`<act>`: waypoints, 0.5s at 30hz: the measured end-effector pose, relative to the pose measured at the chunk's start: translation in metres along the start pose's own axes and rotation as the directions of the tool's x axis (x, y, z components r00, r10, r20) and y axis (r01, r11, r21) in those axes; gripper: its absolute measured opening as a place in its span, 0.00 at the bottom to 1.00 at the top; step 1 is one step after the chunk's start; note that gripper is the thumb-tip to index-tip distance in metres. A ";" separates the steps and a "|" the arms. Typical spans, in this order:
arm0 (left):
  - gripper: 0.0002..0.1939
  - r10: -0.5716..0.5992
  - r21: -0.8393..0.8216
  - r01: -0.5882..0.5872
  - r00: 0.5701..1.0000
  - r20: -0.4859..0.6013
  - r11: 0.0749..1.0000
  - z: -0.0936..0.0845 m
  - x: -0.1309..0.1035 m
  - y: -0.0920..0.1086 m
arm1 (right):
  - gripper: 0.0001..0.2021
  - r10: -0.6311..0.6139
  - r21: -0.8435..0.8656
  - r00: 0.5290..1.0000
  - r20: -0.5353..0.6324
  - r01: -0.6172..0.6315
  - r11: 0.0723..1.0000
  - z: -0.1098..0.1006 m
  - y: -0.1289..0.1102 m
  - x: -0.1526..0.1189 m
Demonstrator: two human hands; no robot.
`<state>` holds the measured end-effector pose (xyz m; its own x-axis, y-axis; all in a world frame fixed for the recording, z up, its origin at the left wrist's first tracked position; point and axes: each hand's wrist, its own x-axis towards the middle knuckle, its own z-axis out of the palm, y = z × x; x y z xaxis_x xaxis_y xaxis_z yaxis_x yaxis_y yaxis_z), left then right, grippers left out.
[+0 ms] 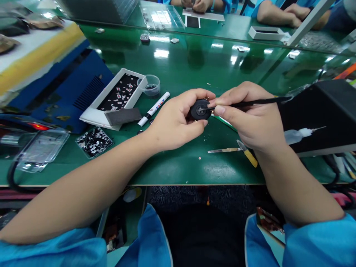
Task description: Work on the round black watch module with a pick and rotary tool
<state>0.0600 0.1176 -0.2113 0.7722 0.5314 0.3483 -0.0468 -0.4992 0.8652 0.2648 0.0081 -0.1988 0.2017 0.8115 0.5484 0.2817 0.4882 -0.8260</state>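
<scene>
My left hand (178,120) grips a round black disc-shaped part (197,113) by its rim, between thumb and fingers. Its ringed face with a small pale centre is turned toward my right hand (250,115). That hand is closed on slim black tweezers (250,102), whose tip reaches the middle of the disc; whether it grips anything there is too small to tell. Under the hands, the green table (172,167) bears a thin metal tool (225,150) and a yellow-handled blade (247,154). A white paint marker (154,108) lies beside my left hand.
To the left stand a white box (94,115) of tiny parts, a clear cup (150,85), a clear tray of metal pieces (94,142) and a blue machine (66,89). A black block (328,107) with a needle bottle (299,135) is at right. Co-workers' hands (201,5) are across the table.
</scene>
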 end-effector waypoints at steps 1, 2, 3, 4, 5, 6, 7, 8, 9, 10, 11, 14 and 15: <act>0.31 0.001 0.003 -0.001 1.000 0.001 1.000 0.000 0.000 0.000 | 0.06 0.006 -0.005 1.000 -0.004 -0.006 1.000 0.000 0.000 0.000; 0.31 0.002 0.004 -0.002 1.000 0.003 1.000 0.000 0.000 -0.001 | 0.06 0.007 -0.006 1.000 -0.004 -0.008 1.000 0.000 0.000 0.000; 0.31 0.005 0.004 -0.005 1.000 0.004 1.000 0.000 0.000 -0.001 | 0.07 0.002 -0.005 1.000 -0.001 -0.002 1.000 0.000 -0.001 0.000; 0.31 0.011 0.001 -0.011 1.000 0.000 1.000 0.000 0.000 -0.001 | 0.08 -0.005 -0.002 1.000 0.005 0.005 1.000 0.000 -0.001 0.000; 0.31 0.016 -0.003 -0.016 1.000 -0.006 1.000 0.000 0.001 -0.001 | 0.09 -0.010 0.000 1.000 0.009 0.010 1.000 0.000 -0.001 0.000; 0.31 0.018 -0.006 -0.018 1.000 -0.012 1.000 0.000 0.001 -0.001 | 0.09 -0.010 0.000 1.000 0.008 0.010 1.000 0.001 -0.002 0.000; 0.31 0.017 -0.008 -0.017 1.000 -0.017 1.000 0.000 0.001 -0.001 | 0.09 -0.005 -0.002 1.000 0.004 0.005 1.000 0.001 -0.002 0.000; 0.31 0.015 -0.009 -0.015 1.000 -0.019 1.000 0.001 0.001 0.000 | 0.08 0.002 -0.004 1.000 -0.001 -0.002 1.000 0.001 -0.003 0.000; 0.31 0.014 -0.009 -0.014 1.000 -0.015 1.000 0.001 0.001 0.000 | 0.07 0.006 -0.005 1.000 -0.001 -0.006 1.000 0.001 -0.003 0.001; 0.31 0.014 -0.009 -0.015 1.000 -0.009 1.000 0.001 0.001 0.000 | 0.06 0.004 -0.004 1.000 -0.001 -0.004 1.000 0.001 -0.003 0.001; 0.31 0.015 -0.007 -0.015 1.000 -0.001 1.000 0.001 0.001 0.000 | 0.06 -0.003 0.000 1.000 0.002 0.003 1.000 0.001 -0.003 0.001; 0.32 0.020 -0.017 -0.020 1.000 0.004 1.000 0.001 0.000 0.000 | 0.08 -0.009 -0.008 1.000 0.023 0.009 1.000 -0.001 -0.003 0.001; 0.32 0.016 -0.019 -0.016 1.000 0.003 1.000 0.001 0.000 -0.001 | 0.09 0.000 -0.019 1.000 0.028 0.001 1.000 -0.001 -0.003 0.001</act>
<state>0.0607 0.1174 -0.2121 0.7734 0.5213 0.3606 -0.0705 -0.4946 0.8662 0.2653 0.0074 -0.1953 0.1757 0.8199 0.5448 0.2992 0.4828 -0.8231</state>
